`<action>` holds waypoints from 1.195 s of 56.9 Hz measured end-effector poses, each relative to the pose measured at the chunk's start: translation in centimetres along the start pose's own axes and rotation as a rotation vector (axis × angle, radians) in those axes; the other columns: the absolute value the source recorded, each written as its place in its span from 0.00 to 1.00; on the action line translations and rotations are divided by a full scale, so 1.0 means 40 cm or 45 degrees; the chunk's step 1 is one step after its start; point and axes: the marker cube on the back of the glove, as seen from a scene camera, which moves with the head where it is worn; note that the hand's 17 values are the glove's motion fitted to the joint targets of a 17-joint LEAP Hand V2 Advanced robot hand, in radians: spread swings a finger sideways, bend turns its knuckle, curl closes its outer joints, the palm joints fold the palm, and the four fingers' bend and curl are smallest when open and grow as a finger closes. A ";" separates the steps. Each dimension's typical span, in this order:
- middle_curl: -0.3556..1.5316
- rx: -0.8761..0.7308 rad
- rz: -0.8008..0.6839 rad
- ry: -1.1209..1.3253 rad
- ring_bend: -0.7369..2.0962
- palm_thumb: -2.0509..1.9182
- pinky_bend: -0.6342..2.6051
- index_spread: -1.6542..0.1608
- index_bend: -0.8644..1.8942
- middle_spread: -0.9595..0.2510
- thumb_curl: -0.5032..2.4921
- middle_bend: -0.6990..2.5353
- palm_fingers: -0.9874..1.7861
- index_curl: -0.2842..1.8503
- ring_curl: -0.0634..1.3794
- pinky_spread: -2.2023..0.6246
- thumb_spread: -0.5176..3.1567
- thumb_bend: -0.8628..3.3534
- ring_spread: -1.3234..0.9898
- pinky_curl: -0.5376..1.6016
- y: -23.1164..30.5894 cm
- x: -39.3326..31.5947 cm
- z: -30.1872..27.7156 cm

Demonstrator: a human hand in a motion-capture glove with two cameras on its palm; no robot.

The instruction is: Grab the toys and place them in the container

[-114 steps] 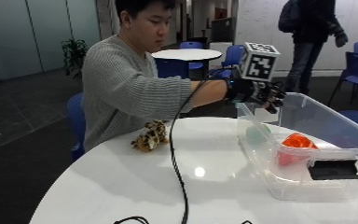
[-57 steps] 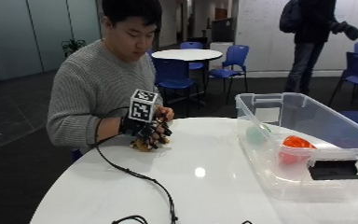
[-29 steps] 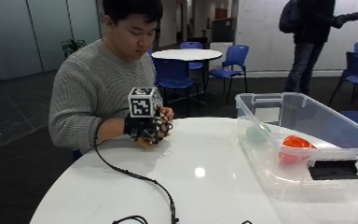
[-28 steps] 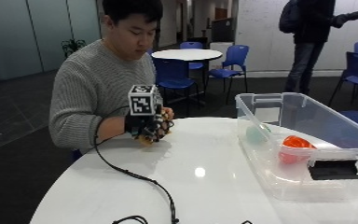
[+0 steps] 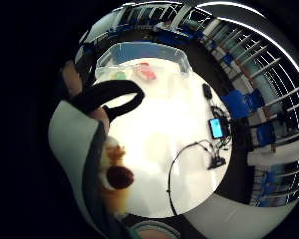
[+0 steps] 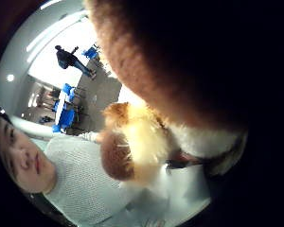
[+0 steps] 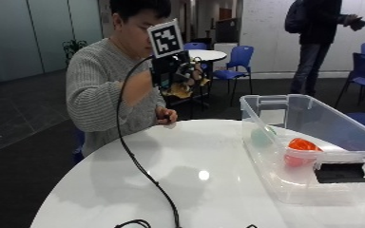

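Tan plush toy, soft and light by my judgement, sits lifted clear of the table in my curled right hand, gripped round its body, well apart from the container.

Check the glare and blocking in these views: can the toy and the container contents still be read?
Outside view: a small ceiling-light glint on the white table, container contents readable. Little finger side palm view: the tabletop washes out bright, container toys faint. Thumb side palm view: the plush toy sits close and dark, blocking much of the scene.
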 end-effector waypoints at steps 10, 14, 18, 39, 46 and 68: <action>0.50 0.010 0.155 -0.189 0.64 0.66 0.57 0.72 0.37 0.53 0.39 0.39 0.62 0.23 0.38 0.64 0.42 0.20 0.38 0.43 -0.289 0.031 0.021; 0.51 -0.019 0.181 0.030 0.64 0.66 0.56 0.72 0.37 0.52 0.39 0.39 0.62 0.23 0.38 0.64 0.42 0.20 0.38 0.43 -0.413 0.083 0.060; 0.51 -0.034 0.272 -0.039 0.63 0.66 0.56 0.72 0.37 0.52 0.39 0.39 0.61 0.23 0.38 0.64 0.42 0.20 0.38 0.43 -0.539 0.057 0.095; 0.54 -0.244 0.505 -0.102 0.62 0.65 0.54 0.72 0.37 0.52 0.39 0.37 0.58 0.24 0.38 0.65 0.46 0.20 0.38 0.42 -0.709 0.195 0.325; 0.51 -0.402 0.525 -0.201 0.56 0.62 0.54 0.72 0.38 0.54 0.36 0.31 0.38 0.26 0.36 0.69 0.49 0.19 0.40 0.43 -0.686 0.218 0.380; 0.40 -0.337 0.312 -0.224 0.43 0.55 0.53 0.73 0.35 0.66 0.30 0.26 0.28 0.24 0.26 0.78 0.51 0.20 0.51 0.41 -0.590 0.145 0.291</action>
